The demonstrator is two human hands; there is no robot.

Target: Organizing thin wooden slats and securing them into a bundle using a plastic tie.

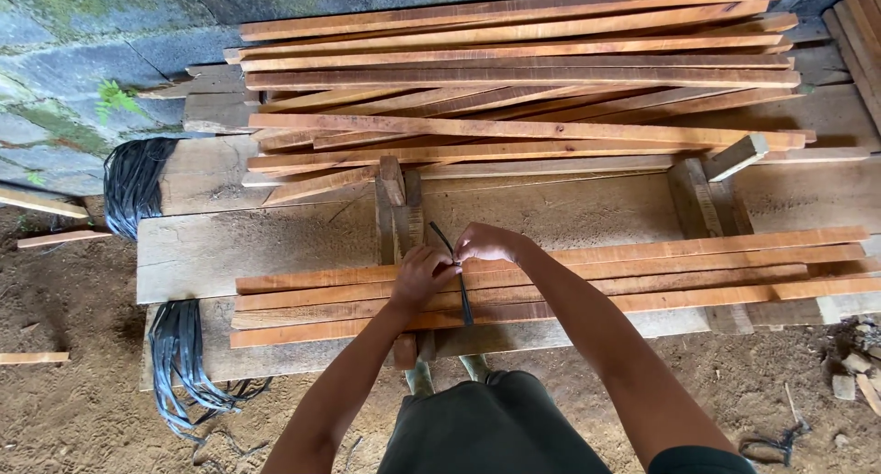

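the black strap (462, 295) ends vanish inside both closed fists.

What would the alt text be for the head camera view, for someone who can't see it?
Seen from above, a person's left hand and right hand pinch a black strap wrapped around a bundle of wooden slats on a plank workbench. A larger pile of loose slats lies behind, and more black straps hang off the bench's left end over dirt ground.

Mossy stone wall (64, 61) (small green sprouts), dirt floor (73, 410), daylight
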